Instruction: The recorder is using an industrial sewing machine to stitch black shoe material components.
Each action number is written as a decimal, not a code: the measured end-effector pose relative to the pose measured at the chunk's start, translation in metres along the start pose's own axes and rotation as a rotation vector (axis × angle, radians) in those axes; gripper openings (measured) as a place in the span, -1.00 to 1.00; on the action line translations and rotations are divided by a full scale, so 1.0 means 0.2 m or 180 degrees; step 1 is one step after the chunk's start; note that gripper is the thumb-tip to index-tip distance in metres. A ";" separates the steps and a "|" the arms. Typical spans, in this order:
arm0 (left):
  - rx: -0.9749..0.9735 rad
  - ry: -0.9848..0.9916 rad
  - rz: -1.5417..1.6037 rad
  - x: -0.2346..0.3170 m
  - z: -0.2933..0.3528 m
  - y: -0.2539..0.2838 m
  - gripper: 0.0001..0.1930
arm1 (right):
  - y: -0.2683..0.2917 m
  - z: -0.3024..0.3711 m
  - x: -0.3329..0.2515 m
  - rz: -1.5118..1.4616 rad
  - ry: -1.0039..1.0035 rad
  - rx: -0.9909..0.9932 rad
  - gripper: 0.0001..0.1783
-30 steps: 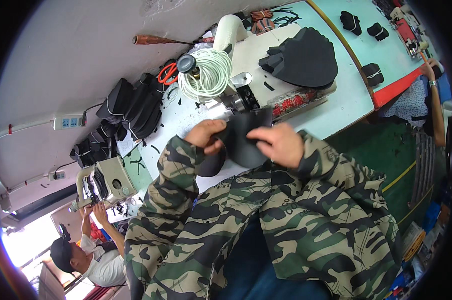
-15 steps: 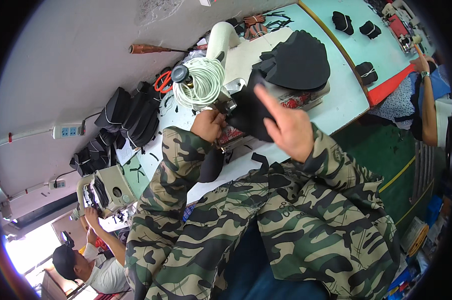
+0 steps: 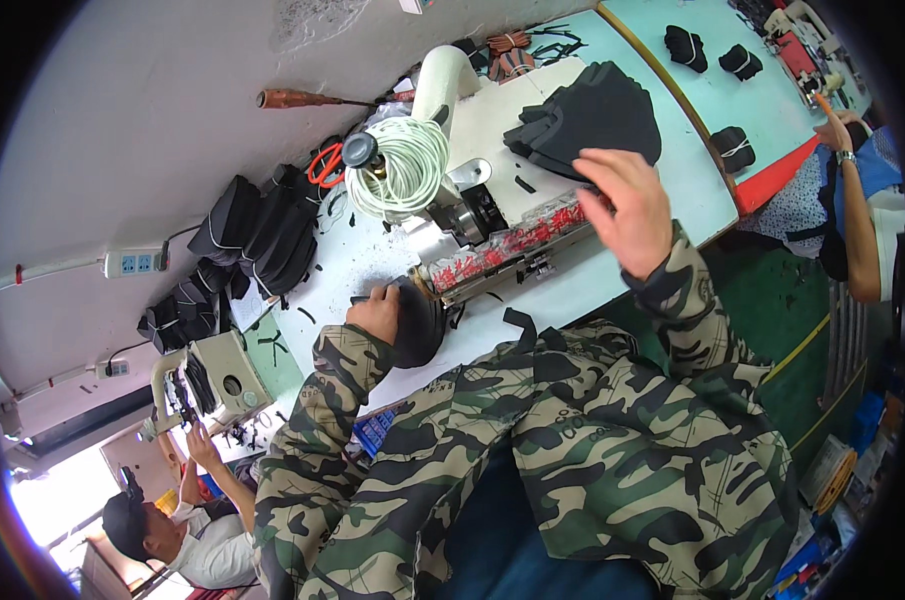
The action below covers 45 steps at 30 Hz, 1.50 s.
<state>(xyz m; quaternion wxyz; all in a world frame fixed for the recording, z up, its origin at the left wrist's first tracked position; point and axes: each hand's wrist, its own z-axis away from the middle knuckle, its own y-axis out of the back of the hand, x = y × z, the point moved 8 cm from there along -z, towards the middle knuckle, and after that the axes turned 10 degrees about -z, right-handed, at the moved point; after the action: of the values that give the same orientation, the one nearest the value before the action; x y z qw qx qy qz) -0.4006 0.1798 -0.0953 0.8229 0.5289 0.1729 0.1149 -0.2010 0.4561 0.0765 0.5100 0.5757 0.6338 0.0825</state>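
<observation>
My left hand (image 3: 375, 313) is closed at the left end of the work machine, its fingers curled over dark, rounded black pieces (image 3: 419, 325) lying on the white tabletop. How many pieces are under the fingers I cannot tell. My right hand (image 3: 627, 210) is open, thumb apart from the fingers, with its fingertips at the near edge of a fanned stack of flat black pieces (image 3: 602, 115) on the machine's bed. Between the hands stands the white machine (image 3: 442, 85), with a dark round metal part (image 3: 477, 213) and a red-marked front edge (image 3: 512, 250).
A coil of pale cord (image 3: 402, 165) hangs on the machine. Tied black bundles (image 3: 262, 235) lie to the left by the wall; red-handled scissors (image 3: 325, 165) and a wooden-handled screwdriver (image 3: 292, 98) are behind. Co-workers sit at left (image 3: 187, 540) and right (image 3: 857, 200).
My left hand has moved from the machine's metal part down and left onto the black pieces. My right hand has moved right to the stack; the black piece at the machine's metal part is gone from there.
</observation>
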 end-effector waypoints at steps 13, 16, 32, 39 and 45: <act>-0.1433 -0.1143 0.2979 0.28 -0.06 0.53 -0.84 | -0.70 0.37 -0.24 -0.3621 -0.1739 -0.2298 -0.72; -0.0831 -0.1127 0.2966 0.18 -0.19 0.48 -0.83 | -0.79 0.42 -0.24 -0.3974 -0.2445 -0.2043 -0.67; 0.1027 -0.0128 0.1461 0.25 -0.30 0.67 -0.74 | -0.57 0.15 0.00 -0.3318 -0.1693 -0.2126 -0.65; -0.0702 -0.0213 0.4144 0.29 -0.15 0.52 -0.72 | -0.35 -0.03 -0.04 -0.2631 -0.1099 -0.1364 -0.75; -0.2358 0.0034 0.5529 0.32 -0.08 0.40 -0.76 | -0.40 0.17 -0.22 -0.1799 -0.0418 -0.1598 -0.68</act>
<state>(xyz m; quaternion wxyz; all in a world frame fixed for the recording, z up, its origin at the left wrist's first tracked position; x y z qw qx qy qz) -0.3489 0.2505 -0.0389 0.5642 0.1769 -0.3255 0.7378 -0.2353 0.3778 0.0305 0.6772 0.2395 0.6936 0.0543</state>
